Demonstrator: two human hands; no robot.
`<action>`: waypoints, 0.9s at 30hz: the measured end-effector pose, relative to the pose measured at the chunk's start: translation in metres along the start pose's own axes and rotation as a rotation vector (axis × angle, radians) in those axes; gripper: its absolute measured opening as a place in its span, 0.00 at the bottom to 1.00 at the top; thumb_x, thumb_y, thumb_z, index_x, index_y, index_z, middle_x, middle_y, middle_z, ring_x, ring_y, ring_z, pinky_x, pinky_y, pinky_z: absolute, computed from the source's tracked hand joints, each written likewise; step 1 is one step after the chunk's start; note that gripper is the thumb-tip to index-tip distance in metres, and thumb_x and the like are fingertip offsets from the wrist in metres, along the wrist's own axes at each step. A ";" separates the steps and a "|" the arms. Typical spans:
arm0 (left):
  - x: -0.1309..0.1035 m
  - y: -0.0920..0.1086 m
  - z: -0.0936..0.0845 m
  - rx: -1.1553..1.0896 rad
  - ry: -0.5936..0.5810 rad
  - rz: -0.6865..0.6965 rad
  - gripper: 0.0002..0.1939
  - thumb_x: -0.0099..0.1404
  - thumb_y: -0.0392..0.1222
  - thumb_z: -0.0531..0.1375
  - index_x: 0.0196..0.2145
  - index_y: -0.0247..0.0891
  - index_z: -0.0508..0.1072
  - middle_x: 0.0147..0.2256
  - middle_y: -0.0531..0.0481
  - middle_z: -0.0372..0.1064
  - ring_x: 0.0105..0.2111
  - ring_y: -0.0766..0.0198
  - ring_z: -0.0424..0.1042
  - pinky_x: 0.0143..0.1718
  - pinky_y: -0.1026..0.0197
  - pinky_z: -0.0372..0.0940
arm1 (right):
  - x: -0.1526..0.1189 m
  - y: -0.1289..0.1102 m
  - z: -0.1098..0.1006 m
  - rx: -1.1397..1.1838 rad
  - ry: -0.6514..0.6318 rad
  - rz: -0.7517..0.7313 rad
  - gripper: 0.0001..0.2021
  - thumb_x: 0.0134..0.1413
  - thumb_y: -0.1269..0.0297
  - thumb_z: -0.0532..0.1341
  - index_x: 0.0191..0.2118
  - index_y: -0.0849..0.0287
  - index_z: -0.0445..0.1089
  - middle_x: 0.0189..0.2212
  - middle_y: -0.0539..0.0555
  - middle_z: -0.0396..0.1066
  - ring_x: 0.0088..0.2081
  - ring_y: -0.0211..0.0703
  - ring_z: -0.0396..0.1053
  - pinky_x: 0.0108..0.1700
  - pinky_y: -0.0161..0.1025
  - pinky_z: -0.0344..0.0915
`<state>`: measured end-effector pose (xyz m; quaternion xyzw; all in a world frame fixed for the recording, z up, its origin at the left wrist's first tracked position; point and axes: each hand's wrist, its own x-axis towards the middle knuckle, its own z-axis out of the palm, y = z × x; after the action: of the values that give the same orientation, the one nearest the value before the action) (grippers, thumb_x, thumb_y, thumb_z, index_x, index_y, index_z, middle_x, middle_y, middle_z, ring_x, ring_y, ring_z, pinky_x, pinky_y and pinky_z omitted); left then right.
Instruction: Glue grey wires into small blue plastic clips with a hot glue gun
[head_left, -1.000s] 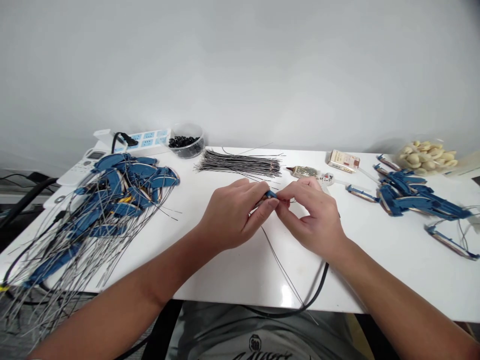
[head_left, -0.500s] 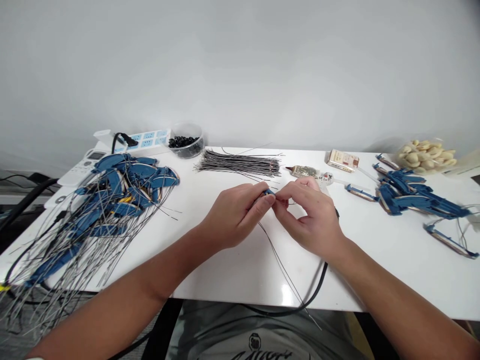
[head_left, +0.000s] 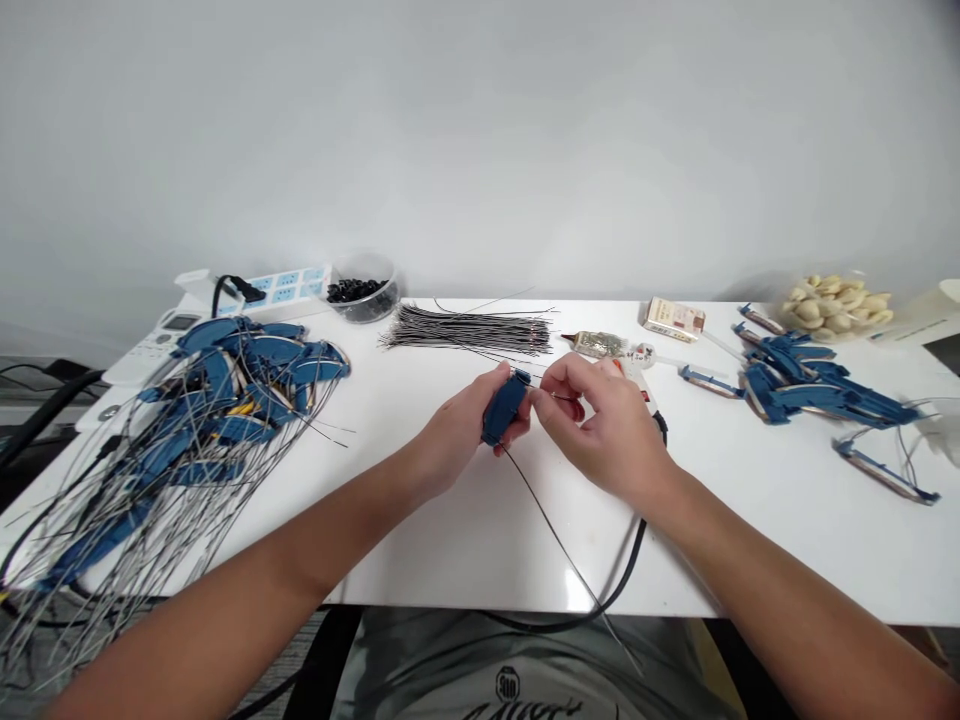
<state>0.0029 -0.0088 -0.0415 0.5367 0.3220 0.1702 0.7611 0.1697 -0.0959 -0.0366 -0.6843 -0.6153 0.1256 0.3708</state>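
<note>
My left hand is closed around a blue curved plastic part, its smooth outer face turned up. Thin dark wires trail from the part's lower end down past the table's front edge. At the part's upper right, my right hand pinches a thin dark wire with thumb and forefinger; most of that wire is hidden by the fingers. Beyond both hands lies a bundle of dark wires. A glue gun, partly hidden behind my right hand, has a dark cable running toward me.
Blue parts with long wires heap at left, beside a power strip. A clear tub holds black pieces. At right are more blue parts, a small box, a glue tube and a bag of pale pieces.
My left hand has turned the blue part so its broad face shows. My right hand has shifted slightly, with a wire now visible between it and the part. The view has moved a little.
</note>
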 end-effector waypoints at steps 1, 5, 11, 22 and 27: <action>0.000 0.002 -0.001 -0.011 -0.010 -0.005 0.28 0.76 0.65 0.49 0.33 0.38 0.69 0.24 0.51 0.59 0.27 0.64 0.58 0.31 0.62 0.58 | 0.000 0.000 0.000 0.001 0.004 0.000 0.09 0.64 0.58 0.62 0.34 0.54 0.65 0.22 0.47 0.65 0.33 0.44 0.61 0.37 0.41 0.56; 0.000 0.006 -0.004 -0.031 -0.031 -0.043 0.27 0.76 0.64 0.49 0.33 0.37 0.69 0.25 0.51 0.60 0.27 0.64 0.59 0.30 0.62 0.59 | 0.001 0.002 0.001 0.015 0.006 -0.012 0.10 0.65 0.59 0.62 0.33 0.55 0.64 0.23 0.47 0.66 0.32 0.43 0.61 0.37 0.40 0.57; 0.001 0.006 0.001 -0.034 -0.062 -0.035 0.27 0.75 0.63 0.52 0.34 0.36 0.70 0.26 0.51 0.61 0.27 0.65 0.58 0.28 0.63 0.58 | 0.001 0.004 0.001 0.022 0.013 -0.057 0.08 0.63 0.64 0.61 0.32 0.55 0.64 0.22 0.45 0.64 0.29 0.39 0.61 0.35 0.39 0.57; 0.000 0.006 0.003 0.041 -0.041 0.001 0.27 0.75 0.64 0.53 0.34 0.36 0.70 0.27 0.51 0.62 0.26 0.66 0.59 0.26 0.63 0.58 | 0.001 0.003 0.000 0.071 -0.002 -0.006 0.08 0.61 0.66 0.60 0.30 0.56 0.64 0.18 0.41 0.59 0.21 0.32 0.56 0.23 0.34 0.53; 0.001 0.005 0.003 0.045 -0.023 0.017 0.26 0.75 0.63 0.54 0.36 0.35 0.71 0.28 0.50 0.63 0.26 0.66 0.61 0.26 0.64 0.60 | 0.001 0.003 0.000 0.092 0.028 0.007 0.01 0.60 0.65 0.62 0.37 0.54 0.69 0.19 0.40 0.60 0.21 0.31 0.59 0.24 0.32 0.56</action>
<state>0.0059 -0.0088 -0.0366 0.5581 0.3126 0.1632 0.7511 0.1722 -0.0945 -0.0387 -0.6705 -0.6011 0.1453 0.4100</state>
